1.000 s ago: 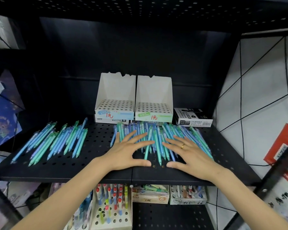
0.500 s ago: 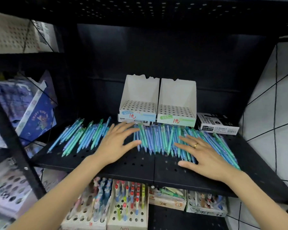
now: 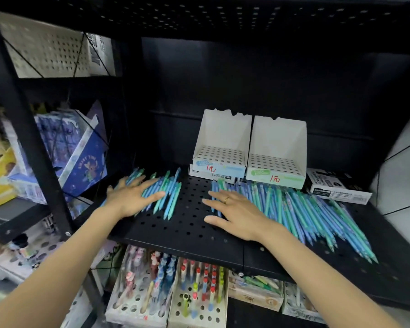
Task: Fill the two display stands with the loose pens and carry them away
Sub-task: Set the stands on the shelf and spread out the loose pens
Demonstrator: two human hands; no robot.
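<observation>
The left hand (image 3: 133, 197) lies flat, fingers spread, on the nine o'clock pens (image 3: 161, 192). The right hand (image 3: 234, 214) rests flat, fingers straight, on the three o'clock pile (image 3: 305, 209). Both stands (image 3: 249, 147) sit at twelve.

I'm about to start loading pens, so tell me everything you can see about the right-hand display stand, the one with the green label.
The right display stand is a white box, apparently cardboard, with a tall back, sloping side walls and a ragged torn top edge. Its floor is a grid of round holes, all empty. The front bears a green label and a red handwritten price. It stands upright at the back of the black perforated shelf, against the left display stand, a black box at its right. Loose pens lie just before it. Neither hand touches it.
</observation>
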